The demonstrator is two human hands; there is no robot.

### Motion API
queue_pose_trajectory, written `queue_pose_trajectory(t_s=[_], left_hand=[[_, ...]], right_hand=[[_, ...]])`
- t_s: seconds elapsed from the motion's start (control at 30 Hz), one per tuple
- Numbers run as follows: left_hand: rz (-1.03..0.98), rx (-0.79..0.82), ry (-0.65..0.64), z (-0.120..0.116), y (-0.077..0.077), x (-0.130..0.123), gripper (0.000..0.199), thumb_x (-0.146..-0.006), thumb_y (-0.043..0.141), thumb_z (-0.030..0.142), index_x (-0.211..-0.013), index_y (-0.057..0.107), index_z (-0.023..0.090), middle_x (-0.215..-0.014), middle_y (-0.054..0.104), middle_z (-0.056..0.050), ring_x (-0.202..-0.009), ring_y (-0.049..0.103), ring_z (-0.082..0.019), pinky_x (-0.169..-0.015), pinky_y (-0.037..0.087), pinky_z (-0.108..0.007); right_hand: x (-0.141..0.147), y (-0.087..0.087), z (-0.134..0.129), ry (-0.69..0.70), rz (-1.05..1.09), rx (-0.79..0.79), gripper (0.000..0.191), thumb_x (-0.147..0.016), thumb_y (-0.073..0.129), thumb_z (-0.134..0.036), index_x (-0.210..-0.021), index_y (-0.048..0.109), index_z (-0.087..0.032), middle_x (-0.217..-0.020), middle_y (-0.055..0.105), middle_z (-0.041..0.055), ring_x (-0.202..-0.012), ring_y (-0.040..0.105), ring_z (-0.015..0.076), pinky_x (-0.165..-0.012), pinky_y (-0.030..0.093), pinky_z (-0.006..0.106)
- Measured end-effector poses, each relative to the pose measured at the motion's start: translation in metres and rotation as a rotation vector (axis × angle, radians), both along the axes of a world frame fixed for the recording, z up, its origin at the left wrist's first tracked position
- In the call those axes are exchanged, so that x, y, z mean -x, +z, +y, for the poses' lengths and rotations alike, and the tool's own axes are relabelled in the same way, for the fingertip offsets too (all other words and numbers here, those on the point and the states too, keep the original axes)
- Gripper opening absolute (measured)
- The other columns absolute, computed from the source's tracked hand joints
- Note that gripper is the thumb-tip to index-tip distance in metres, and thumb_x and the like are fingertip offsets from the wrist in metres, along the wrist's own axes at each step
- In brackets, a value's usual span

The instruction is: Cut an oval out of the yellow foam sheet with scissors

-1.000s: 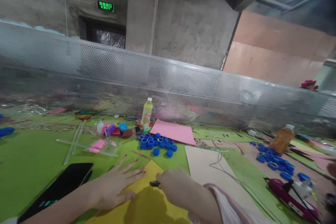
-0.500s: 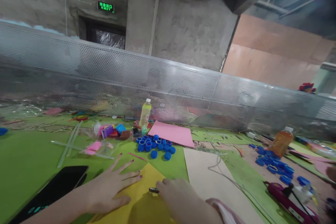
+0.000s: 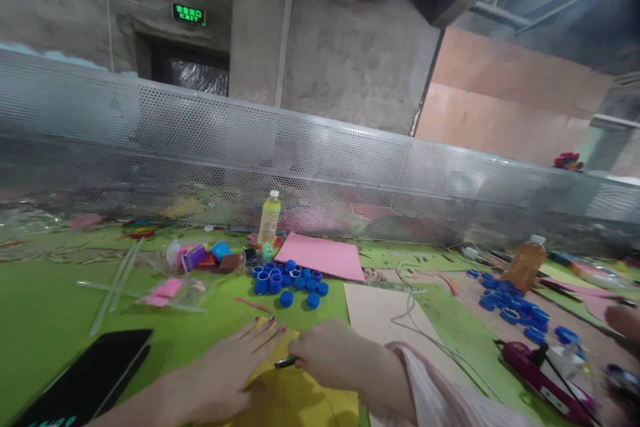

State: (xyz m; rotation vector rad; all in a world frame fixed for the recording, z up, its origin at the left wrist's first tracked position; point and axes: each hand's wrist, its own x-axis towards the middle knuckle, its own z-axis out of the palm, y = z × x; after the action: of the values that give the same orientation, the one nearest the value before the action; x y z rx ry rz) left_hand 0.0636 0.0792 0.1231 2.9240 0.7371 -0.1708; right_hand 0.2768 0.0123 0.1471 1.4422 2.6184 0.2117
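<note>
My left hand lies flat on a yellow sheet of paper, its fingers stretched forward over the far part of the sheet. Close beside it, my right hand is closed around a slim dark tool with a shiny end. Only the end pointing left sticks out of the fist, so its kind cannot be made out. Both hands cover much of the yellow paper. Just beyond the fingers sits a group of blue bottle caps. Right of my right hand lies a cream sheet, partly under the forearm.
A black phone lies at the left. Pink sheets and a bottle of yellow drink are farther back. On the right are a bottle of amber drink, more blue caps, a magenta glue gun, and another person's hand.
My left hand has slid right and forward onto the yellow paper, nearer my right hand. The paper has shifted and turned under the hands. The right hand still grips the tool. The view swung slightly right.
</note>
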Motion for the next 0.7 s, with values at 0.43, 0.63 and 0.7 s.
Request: queue_pose_trajectory(t_s=[0.43, 0.63, 0.7], left_hand=[[-0.036, 0.007, -0.008, 0.001, -0.011, 0.004, 0.07, -0.098, 0.033, 0.057, -0.153, 0.02, 0.016, -0.157, 0.015, -0.008, -0.144, 0.014, -0.03, -0.115, 0.015, -0.051], [-0.038, 0.002, 0.032, -0.003, -0.008, 0.005, 0.075, -0.097, 0.026, 0.065, -0.153, 0.017, 0.016, -0.157, 0.014, -0.009, -0.144, 0.012, -0.032, -0.114, 0.017, -0.055], [-0.035, 0.005, 0.046, -0.005, -0.007, 0.007, 0.076, -0.096, 0.026, 0.066, -0.153, 0.017, 0.016, -0.157, 0.014, -0.008, -0.143, 0.011, -0.033, -0.114, 0.017, -0.056]], right_hand=[[-0.006, -0.007, -0.009, -0.027, -0.002, -0.035, 0.012, -0.09, 0.053, -0.024, -0.096, 0.062, -0.019, -0.086, 0.072, 0.0059, -0.07, 0.07, 0.0217, -0.052, 0.046, 0.027], [-0.007, -0.004, -0.015, -0.076, -0.01, -0.023, 0.009, -0.086, 0.056, -0.02, -0.092, 0.062, -0.019, -0.08, 0.072, 0.0052, -0.065, 0.069, 0.0231, -0.047, 0.044, 0.027], [-0.008, -0.002, -0.017, -0.093, -0.011, -0.02, 0.009, -0.086, 0.056, -0.019, -0.092, 0.062, -0.019, -0.082, 0.072, 0.006, -0.067, 0.07, 0.0234, -0.048, 0.044, 0.027]])
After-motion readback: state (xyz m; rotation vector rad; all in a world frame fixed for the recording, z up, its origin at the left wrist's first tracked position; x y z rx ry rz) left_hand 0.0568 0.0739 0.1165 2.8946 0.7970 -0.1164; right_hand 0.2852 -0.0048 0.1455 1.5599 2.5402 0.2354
